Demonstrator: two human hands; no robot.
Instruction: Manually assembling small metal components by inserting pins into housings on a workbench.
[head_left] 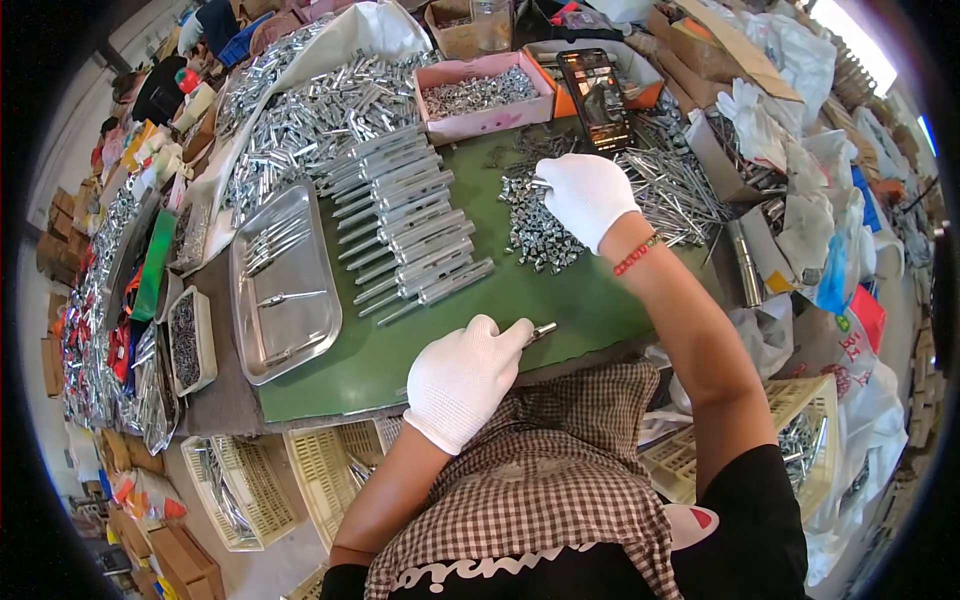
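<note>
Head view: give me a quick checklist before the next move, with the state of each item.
1. Left hand holds a metal part: ok, the tip shows past the gloved fingers.
2. Right hand is at the nut pile: ok, fingertips are on its upper edge.
3. Right hand has picked a nut: cannot tell, the glove hides the pinch.
4. Bare mat between the hands: ok, nothing lies there.
5. Finished row of sleeves sits apart from both hands: ok.
6. Steel tray within left reach: ok, it lies at the mat's left edge with a few parts in it.
</note>
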